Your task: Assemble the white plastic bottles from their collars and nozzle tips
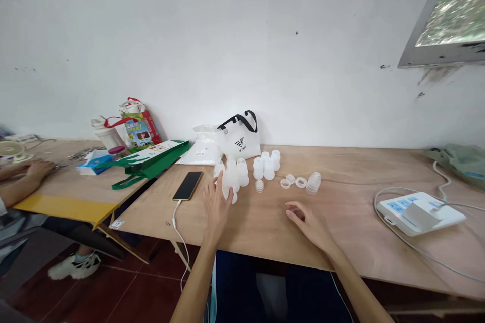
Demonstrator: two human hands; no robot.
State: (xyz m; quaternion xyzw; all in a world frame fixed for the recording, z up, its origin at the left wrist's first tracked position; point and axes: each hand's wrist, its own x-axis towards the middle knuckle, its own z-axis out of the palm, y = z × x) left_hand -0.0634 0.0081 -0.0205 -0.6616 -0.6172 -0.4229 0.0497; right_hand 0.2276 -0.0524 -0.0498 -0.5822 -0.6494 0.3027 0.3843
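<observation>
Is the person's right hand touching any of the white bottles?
No, bare tabletop shows between the right hand and the white bottles.

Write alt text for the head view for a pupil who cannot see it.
The wearer's left hand is at a cluster of translucent bottles on a wooden table; the right hand, loosely curled, is apart from them. Two rings lie beyond it, a phone lies left, and a black-handled white bag stands behind.

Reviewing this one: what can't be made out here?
All in the head view:
Translucent white plastic bottles: the left hand partly covers them; any grip is unclear.
White tote with black handles: lettering too small; front hides any contents.
Grey-green cloth bundle: cut off by right edge.
Co-worker's bare arms: cut off by left edge.
</observation>
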